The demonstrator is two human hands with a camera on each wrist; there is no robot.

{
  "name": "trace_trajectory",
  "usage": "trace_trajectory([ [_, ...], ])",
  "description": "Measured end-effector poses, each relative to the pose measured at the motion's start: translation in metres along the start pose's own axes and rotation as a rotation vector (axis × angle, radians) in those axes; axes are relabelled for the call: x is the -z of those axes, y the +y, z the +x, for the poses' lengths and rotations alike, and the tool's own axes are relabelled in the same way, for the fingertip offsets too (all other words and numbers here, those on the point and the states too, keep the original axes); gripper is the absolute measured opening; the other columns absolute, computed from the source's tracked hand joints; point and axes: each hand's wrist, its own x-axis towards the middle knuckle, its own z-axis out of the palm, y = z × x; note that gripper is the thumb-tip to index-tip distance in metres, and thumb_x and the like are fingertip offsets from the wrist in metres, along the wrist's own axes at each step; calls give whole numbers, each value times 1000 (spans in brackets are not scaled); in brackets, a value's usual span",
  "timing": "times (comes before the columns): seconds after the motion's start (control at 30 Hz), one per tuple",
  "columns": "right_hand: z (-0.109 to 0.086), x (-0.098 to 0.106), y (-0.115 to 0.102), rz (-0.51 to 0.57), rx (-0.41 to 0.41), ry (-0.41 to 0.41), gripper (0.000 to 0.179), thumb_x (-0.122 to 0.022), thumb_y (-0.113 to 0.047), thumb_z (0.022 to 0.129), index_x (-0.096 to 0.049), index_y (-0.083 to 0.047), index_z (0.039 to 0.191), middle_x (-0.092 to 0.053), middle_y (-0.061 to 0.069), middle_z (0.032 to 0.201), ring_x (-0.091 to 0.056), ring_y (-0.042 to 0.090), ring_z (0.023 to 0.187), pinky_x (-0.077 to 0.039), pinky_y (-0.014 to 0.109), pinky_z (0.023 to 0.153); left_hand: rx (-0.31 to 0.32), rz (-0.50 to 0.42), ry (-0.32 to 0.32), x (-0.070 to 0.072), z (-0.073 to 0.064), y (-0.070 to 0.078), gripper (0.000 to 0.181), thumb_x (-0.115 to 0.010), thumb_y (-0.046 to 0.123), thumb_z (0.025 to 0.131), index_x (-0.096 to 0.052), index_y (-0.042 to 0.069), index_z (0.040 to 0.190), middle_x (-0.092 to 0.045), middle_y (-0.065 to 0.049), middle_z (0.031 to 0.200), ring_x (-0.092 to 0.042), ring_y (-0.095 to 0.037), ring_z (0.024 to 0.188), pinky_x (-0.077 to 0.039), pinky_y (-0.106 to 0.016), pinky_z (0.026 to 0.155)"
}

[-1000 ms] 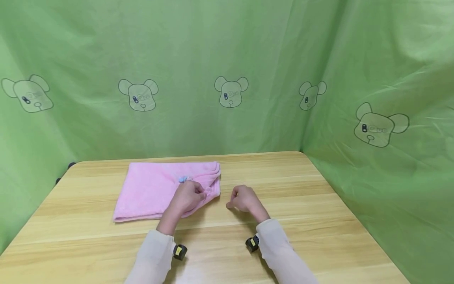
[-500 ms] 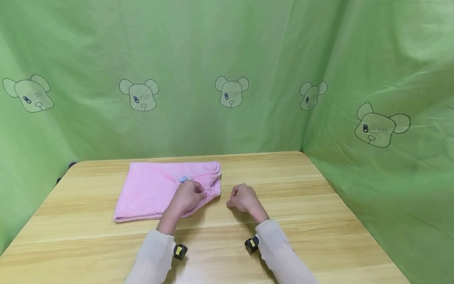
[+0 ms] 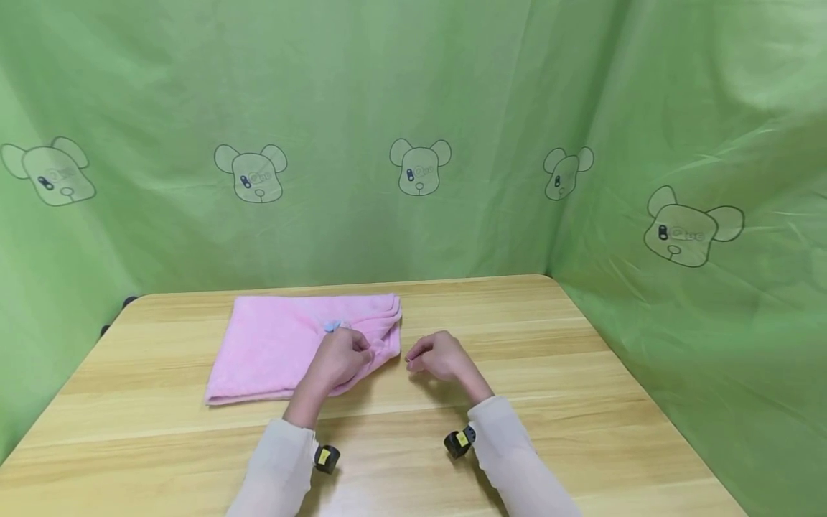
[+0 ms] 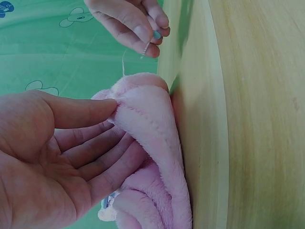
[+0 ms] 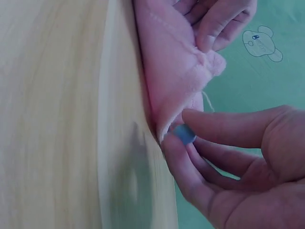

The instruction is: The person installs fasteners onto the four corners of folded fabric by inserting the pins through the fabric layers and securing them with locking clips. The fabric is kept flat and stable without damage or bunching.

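Note:
A folded pink fleece cloth (image 3: 278, 345) lies on the table's left half. My left hand (image 3: 342, 355) pinches its raised right edge between thumb and fingers, plainest in the left wrist view. From that pinched fold a loose pale thread (image 4: 124, 63) sticks out. Just right of the cloth, my right hand (image 3: 442, 357) pinches a small blue bead-like piece (image 5: 185, 134) between thumb and finger. A thin silvery strip or needle-like piece (image 4: 144, 50) shows below those fingertips; its kind is unclear. By the left hand, a small light-blue decoration (image 3: 332, 326) sits on the cloth.
Both hands work above a light wooden table (image 3: 549, 445). Green curtains (image 3: 491, 93) printed with bear heads hang behind it and at both sides. A small black camera (image 3: 326, 458) is strapped at each wrist, over pale sleeves.
My right hand has shifted slightly left and away from me, toward the cloth, and its fingers look more extended. The left hand keeps its pinch on the cloth.

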Motion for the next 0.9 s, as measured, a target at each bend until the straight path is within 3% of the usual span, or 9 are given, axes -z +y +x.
trace_trajectory([
  [0.1,0,0,0,39,43,-50,12,-73,-3,82,-79,-7,91,-77,2,89,-67,15,85,-53,33,83,-8,3,4,0,0,0,7,-74,9,87,-76,2,87,-75,-8,84,-67,-21,80,-56,-38,78],
  [0.2,-1,0,0,119,59,-91,11,-70,-1,85,-78,-4,92,-77,6,89,-68,15,79,-55,30,78,-16,6,9,0,-1,0,7,-74,9,87,-76,2,87,-75,-7,83,-67,-21,79,-56,-38,77],
  [0.4,-2,0,0,363,17,-203,15,-65,1,91,-70,10,102,-73,24,91,-71,22,70,-62,37,73,-17,-6,7,0,-1,0,7,-73,8,87,-76,1,88,-75,-8,84,-67,-21,80,-57,-39,78],
  [0.53,-3,-5,-2,445,-2,-261,19,-62,-1,95,-65,14,106,-72,26,87,-70,21,68,-63,38,72,-9,-20,0,-1,-1,1,7,-73,8,87,-76,1,89,-75,-9,86,-67,-21,80,-57,-39,78],
  [0.9,0,-20,-9,468,-8,-203,21,-62,-5,97,-66,14,107,-70,21,85,-64,16,65,-60,30,65,5,-45,7,0,0,0,8,-74,8,87,-75,2,92,-76,-9,88,-68,-21,82,-56,-39,79],
])
